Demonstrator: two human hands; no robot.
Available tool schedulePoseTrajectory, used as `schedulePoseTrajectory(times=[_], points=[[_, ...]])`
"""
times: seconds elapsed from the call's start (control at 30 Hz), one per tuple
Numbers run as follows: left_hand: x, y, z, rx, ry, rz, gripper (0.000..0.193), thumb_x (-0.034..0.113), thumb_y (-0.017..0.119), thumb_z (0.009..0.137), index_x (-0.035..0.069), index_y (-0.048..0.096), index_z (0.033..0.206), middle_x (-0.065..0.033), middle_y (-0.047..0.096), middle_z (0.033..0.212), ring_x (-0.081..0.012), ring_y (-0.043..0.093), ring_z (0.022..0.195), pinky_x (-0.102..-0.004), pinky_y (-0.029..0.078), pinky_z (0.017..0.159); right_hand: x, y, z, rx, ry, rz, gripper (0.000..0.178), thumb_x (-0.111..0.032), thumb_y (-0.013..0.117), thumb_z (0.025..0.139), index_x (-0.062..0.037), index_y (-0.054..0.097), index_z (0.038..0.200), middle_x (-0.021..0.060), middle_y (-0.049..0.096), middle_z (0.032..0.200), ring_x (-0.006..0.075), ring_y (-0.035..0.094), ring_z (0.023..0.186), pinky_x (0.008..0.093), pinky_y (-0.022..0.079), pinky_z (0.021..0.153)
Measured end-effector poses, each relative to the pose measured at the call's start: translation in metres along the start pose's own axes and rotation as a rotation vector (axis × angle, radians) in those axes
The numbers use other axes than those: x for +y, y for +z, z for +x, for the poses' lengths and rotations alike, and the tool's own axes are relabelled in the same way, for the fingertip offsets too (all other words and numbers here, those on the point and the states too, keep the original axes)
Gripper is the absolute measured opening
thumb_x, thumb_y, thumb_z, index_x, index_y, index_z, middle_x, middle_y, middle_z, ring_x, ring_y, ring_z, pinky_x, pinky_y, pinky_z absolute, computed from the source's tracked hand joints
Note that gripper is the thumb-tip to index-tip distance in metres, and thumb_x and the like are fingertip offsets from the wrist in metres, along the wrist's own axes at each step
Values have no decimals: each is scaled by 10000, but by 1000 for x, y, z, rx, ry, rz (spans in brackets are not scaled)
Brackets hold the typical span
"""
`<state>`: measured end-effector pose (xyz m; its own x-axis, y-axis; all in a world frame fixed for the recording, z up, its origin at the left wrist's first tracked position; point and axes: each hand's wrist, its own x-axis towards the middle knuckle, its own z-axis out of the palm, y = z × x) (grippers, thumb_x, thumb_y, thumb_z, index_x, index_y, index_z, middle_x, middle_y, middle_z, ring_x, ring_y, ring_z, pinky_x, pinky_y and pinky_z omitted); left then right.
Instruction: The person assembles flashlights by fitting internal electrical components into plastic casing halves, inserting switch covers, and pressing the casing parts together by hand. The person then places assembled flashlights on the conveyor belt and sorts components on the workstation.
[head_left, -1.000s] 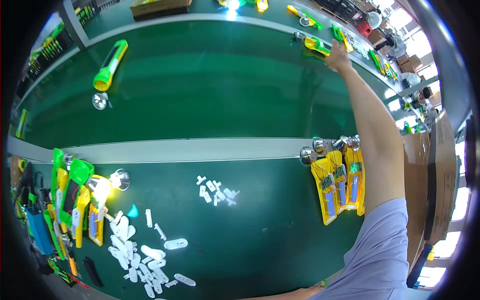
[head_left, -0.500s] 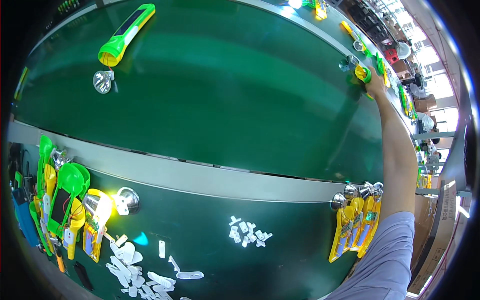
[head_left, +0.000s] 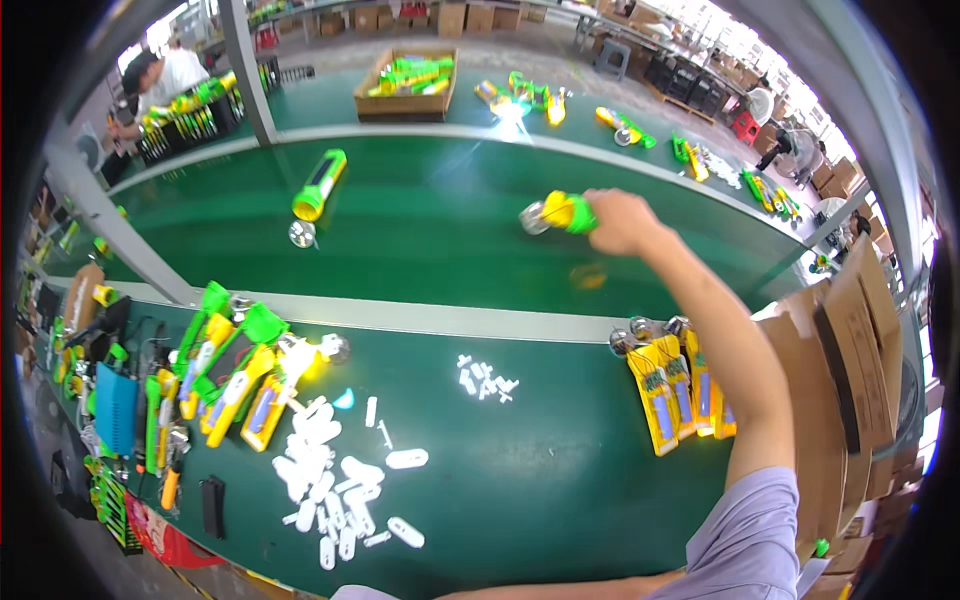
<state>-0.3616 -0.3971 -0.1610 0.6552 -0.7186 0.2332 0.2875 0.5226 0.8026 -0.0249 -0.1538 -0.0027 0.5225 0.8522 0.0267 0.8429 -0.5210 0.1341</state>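
Observation:
Over the far green surface, my right hand (head_left: 622,222) is closed around a green and yellow flashlight (head_left: 568,212). Its silver reflector (head_left: 535,218) hangs loose from the yellow open end, pointing left. Farther left on that surface lies another green and yellow flashlight (head_left: 322,185), with a detached-looking reflector (head_left: 302,234) beside its end. Only a strip of my left forearm (head_left: 570,588) shows along the lower edge; the left hand is hidden. Below my right arm, yellow flashlight halves (head_left: 655,395) with circuit boards and reflectors stand grouped.
White plastic pieces (head_left: 335,480) lie heaped on the near green table, with smaller white parts (head_left: 485,378) farther back. Green and yellow housings (head_left: 235,370) crowd the left, one lamp lit. Cardboard boxes (head_left: 815,400) stand right. A grey rail (head_left: 450,312) divides the surfaces. A person works far left.
My right hand has brought the flashlight leftward from the far right edge. The view has tilted up, showing more of the room, and my left forearm has appeared at the bottom.

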Motion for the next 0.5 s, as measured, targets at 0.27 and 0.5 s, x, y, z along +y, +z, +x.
schedulePoseTrajectory(times=[0.27,0.5], points=[[27,59,-45,38,-324,41,314,231,553,979,22,595,1210,-79,645,1131,-200,604,1085,-344,504,918,-134,-57,-159,-113,93,356,472,-380,701,686,-10,638,972,204,685,912,366,671,876,440,531,813],[161,-39,-171,1227,72,257,195,173,560,921,38,550,782,-62,574,638,-139,552,494,-277,457,426,-123,-15,-200,-228,341,805,517,-396,775,659,38,688,927,193,690,849,300,678,794,386,527,735]])
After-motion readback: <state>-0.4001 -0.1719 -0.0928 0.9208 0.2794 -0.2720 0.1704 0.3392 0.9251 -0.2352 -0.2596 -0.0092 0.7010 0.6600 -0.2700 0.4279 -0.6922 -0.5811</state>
